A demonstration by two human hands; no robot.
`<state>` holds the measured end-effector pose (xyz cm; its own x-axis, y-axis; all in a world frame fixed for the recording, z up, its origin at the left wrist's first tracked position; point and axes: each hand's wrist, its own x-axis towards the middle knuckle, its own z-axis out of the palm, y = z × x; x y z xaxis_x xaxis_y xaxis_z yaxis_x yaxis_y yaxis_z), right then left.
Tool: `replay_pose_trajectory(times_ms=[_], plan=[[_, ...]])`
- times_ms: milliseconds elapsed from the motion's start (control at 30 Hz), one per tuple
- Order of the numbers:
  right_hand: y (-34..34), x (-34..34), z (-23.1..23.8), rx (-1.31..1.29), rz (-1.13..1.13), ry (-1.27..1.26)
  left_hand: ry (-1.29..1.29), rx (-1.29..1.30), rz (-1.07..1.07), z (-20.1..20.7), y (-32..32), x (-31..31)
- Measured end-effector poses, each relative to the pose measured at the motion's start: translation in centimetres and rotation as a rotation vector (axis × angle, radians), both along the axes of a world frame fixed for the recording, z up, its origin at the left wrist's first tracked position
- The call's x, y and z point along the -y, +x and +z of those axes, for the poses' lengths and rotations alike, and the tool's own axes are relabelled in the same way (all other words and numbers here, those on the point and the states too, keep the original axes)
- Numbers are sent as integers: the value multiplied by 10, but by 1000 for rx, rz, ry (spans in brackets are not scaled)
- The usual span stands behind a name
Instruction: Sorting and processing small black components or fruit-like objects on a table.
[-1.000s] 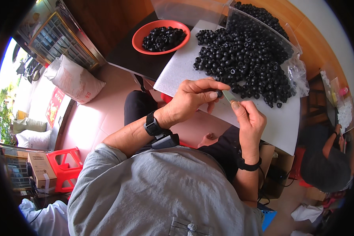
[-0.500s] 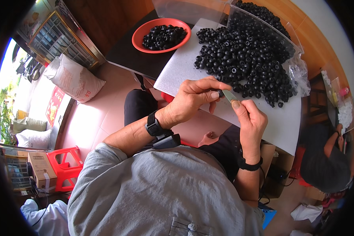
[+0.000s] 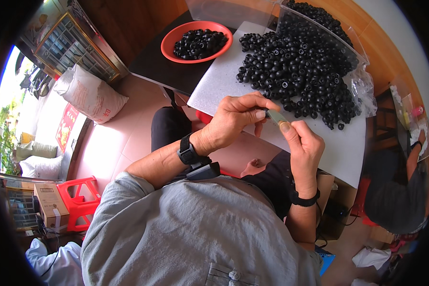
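Note:
My left hand pinches a small round black part between thumb and index finger, in front of the heap. Between the thumb and fingers of my right hand is a small knife with a short, flat, grey-green blade. Its tip meets the black part or lies right beside it; the fingers hide the exact contact. Beyond both hands, a big heap of like black parts, some showing round holes, spreads over a white foam board.
A red bowl with more black parts stands on the dark table at the far left. A clear plastic bin lies tipped at the heap's back. White sack and red stool are at left; another person sits at right.
The blade has turned slightly against the black part while both hands stay nearly in place. At right, the other person's arm has shifted.

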<state>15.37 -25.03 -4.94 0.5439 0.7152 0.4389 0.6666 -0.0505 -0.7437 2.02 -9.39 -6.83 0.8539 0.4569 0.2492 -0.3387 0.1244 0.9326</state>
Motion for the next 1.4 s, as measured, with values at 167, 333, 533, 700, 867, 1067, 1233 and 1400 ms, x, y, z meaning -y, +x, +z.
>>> replay_pose_trajectory(times_ms=[167, 333, 533, 700, 867, 1067, 1233, 1400], plan=[[0, 3, 0, -42, 25, 24, 35, -9, -13, 0, 2, -1], [0, 1, -3, -109, 6, 69, -41, 32, -10, -1, -1, 2], [-2, 0, -1, -79, -25, 32, -5, 20, 2, -3, -3, 2], [-4, 0, -1, -69, -41, 17, -27, 45, -15, -4, -3, 2], [-2, 1, -2, -29, -33, 9, -9, 40, -7, -5, -3, 2], [-1, 1, -1, 8, -25, -4, -16, 37, 2, -5, -3, 3], [-1, 1, -2, 32, -22, -13, -22, 56, -1, -7, -1, 3], [-2, 1, 0, 78, -21, -32, -13, 39, 26, -7, -1, 3]])
